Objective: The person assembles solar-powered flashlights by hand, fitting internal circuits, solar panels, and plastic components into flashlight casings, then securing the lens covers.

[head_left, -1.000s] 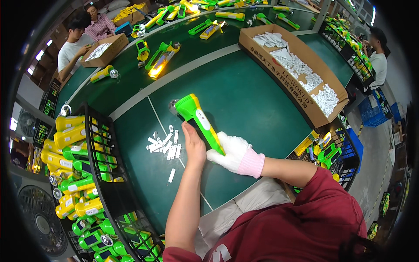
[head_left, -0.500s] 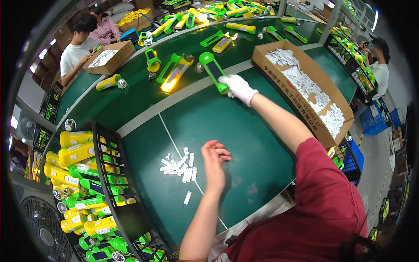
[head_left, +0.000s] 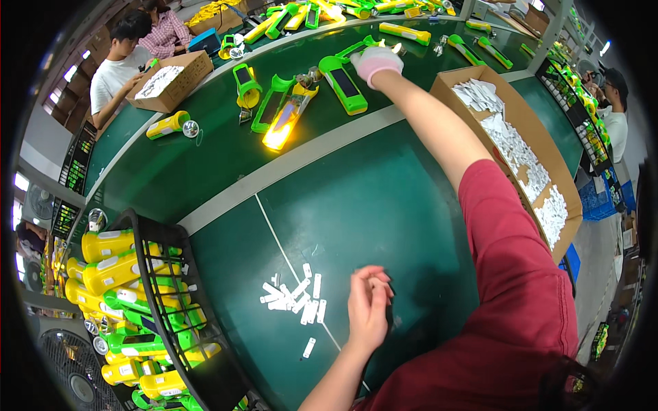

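My gloved right hand [head_left: 378,63] reaches far across the belt, over an opened flashlight whose green frame [head_left: 358,48] shows beside it; its fingers are mostly hidden. Just left of that hand lies a green flashlight housing with a dark panel [head_left: 345,83], untouched. Farther left, another opened flashlight rests with its yellow half [head_left: 283,123] glowing and its green half [head_left: 272,104] alongside. My bare left hand [head_left: 369,308] hovers over the green table, fingers loosely curled and holding nothing. To its left lies a loose pile of small white strips [head_left: 301,298].
A black crate [head_left: 154,288] full of yellow and green flashlights stands at the left. A long cardboard box [head_left: 473,140] of white pieces sits at the right. More flashlights lie along the far belt [head_left: 226,164]. Co-workers [head_left: 113,75] are at the far left and right.
My right hand has let go of the green housing, which now lies on the belt, and has moved farther away to the opened flashlight. My left hand has shifted right and nearer.
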